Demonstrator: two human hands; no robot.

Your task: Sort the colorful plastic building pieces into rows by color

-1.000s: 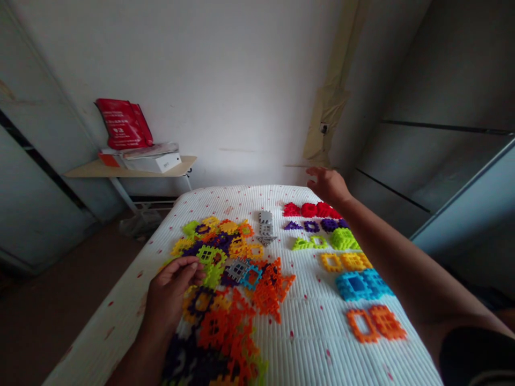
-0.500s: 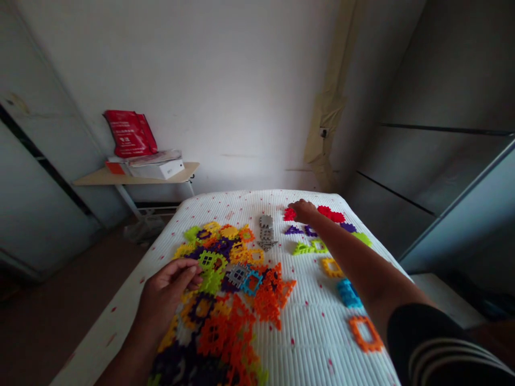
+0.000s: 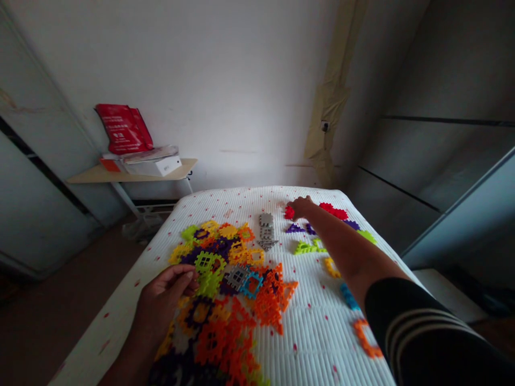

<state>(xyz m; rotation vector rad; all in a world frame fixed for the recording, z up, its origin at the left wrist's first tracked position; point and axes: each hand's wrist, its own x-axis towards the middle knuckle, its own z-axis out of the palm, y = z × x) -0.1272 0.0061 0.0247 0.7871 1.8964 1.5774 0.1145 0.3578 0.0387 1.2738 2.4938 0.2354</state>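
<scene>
Head view: right hand (image 3: 301, 208), lowered within the last second, was at a red piece (image 3: 289, 213) near the white cover's (image 3: 311, 335) far edge, grip indeterminable. Left hand (image 3: 167, 289): fingers curled, hold uncertain, beside lime pieces (image 3: 210, 282), toward left edge.

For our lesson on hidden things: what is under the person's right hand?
Part of a red piece shows at the left edge of the right hand; anything directly beneath is covered.

Head view — forward, down over both hands (image 3: 166, 289) (image 3: 302, 207).
</scene>
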